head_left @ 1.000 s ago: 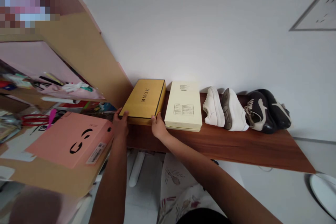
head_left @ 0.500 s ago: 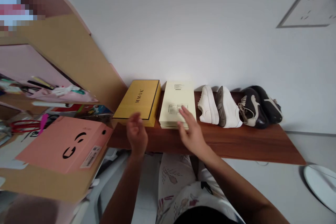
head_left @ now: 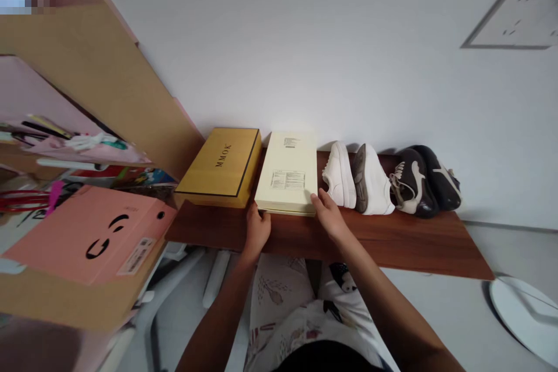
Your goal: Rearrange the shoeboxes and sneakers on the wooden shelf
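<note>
A cream shoebox with printed labels lies on a reddish-brown wooden board against the wall. My left hand grips its near left corner, and my right hand closes on the near right corner. To the left of it lies a yellow box marked MMOK, a narrow gap between them. On the right stand a pair of white sneakers, one tilted with its sole showing, and a pair of black shoes with pale trim.
At the left, a pink box rests on a desk cluttered with pens and small items. A wall socket is at upper right. A round white object sits on the floor, lower right.
Both hands have come down from above the boxes onto the near corners of the cream shoebox. The whole view has shifted slightly, so things sit further left.
</note>
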{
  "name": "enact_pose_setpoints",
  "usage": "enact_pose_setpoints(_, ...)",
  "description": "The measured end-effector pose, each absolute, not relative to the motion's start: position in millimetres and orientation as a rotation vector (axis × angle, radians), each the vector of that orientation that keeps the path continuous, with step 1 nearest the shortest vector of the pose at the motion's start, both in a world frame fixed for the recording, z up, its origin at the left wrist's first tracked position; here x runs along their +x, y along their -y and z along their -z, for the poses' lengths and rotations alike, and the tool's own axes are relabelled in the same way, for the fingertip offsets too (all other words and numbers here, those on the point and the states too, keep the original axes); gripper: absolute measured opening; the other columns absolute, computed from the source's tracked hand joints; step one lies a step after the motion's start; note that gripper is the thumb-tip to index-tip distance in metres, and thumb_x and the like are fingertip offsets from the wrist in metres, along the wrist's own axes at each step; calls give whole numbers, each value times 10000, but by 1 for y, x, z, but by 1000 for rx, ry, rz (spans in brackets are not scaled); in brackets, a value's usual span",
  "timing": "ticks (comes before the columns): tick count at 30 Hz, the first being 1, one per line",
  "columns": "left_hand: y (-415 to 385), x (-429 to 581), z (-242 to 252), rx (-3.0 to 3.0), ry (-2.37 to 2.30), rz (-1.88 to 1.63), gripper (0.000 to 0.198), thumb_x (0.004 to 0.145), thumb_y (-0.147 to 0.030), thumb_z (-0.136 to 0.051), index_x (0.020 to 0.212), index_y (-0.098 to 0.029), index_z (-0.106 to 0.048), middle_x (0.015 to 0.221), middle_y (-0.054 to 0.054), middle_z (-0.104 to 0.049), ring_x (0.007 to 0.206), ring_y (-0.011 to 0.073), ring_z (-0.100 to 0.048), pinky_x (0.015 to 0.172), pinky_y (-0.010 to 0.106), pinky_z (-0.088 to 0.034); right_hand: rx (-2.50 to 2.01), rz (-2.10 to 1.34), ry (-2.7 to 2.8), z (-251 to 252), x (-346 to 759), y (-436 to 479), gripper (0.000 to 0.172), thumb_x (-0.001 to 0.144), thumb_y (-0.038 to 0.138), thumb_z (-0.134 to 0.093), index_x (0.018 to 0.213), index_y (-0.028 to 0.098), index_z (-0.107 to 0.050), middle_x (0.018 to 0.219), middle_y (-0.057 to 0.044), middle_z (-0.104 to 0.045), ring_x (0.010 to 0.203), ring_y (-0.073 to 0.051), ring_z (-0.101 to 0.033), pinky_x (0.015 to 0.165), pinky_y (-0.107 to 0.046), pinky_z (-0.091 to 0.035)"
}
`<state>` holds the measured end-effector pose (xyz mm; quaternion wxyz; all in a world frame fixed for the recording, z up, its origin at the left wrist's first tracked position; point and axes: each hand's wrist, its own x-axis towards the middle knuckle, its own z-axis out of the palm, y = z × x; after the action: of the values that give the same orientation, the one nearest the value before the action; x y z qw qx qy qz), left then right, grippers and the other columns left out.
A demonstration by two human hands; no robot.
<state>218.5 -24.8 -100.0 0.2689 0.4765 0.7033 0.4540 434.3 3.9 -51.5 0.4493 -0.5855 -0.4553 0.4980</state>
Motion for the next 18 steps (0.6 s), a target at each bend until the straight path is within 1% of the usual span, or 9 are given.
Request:
enact_pose_setpoints(2,21,219,101,1305,-1946,-1198,437,777,-152,-569,1214,-145,-601,1230,159,-638,1265,296,-529,1117,465,-358,-1385,-1297,1147,53,429,-14,701,791,677,-603,1314,210,-603,1377,-87,-604,1333,-294,-504,1161,-474,-320)
enact_pose_setpoints(4,20,220,101,1313,-1968,-1199,424,760,-133,-566,1182,-142,-613,1201,155,-651,1234,291,-551,1102,453,-376,-1312,-1320,1189,56,426,-19,661,800,672,-598,1299,240,-616,1346,-52,-631,1326,-280,-511,1168,-467,-310)
enact_pose_setpoints(8,25,223,96,1257,-1942,-1236,413,756,-118,-553,1162,-156,-617,1170,138,-667,1178,280,-588,1070,433,-408,-1315,-1255,1203,61,427,-13,671,835,671,-556,1370,268,-561,1414,-27,-574,1393,-272,-432,1199,-473,-243)
enact_pose_setpoints(10,30,227,90,1205,-1907,-1281,422,773,-124,-543,1188,-164,-605,1171,129,-672,1151,269,-604,1058,424,-419,-1299,-1241,1205,61,429,-8,679,850,670,-536,1405,279,-525,1446,-16,-543,1407,-268,-411,1206,-475,-225)
enact_pose_setpoints(14,43,238,72,1122,-1824,-1475,505,824,-167,-539,1328,-179,-524,1264,121,-638,1162,232,-604,1060,374,-424,-1182,-1250,1195,62,430,0,688,884,662,-491,1457,283,-461,1503,-8,-475,1416,-251,-400,1210,-451,-229)
enact_pose_setpoints(18,48,244,47,1153,-1802,-1678,571,859,-193,-528,1423,-184,-436,1422,139,-520,1279,219,-529,1102,343,-386,-1130,-1279,1147,71,424,4,726,894,672,-464,1510,301,-367,1537,5,-424,1449,-235,-346,1212,-466,-226)
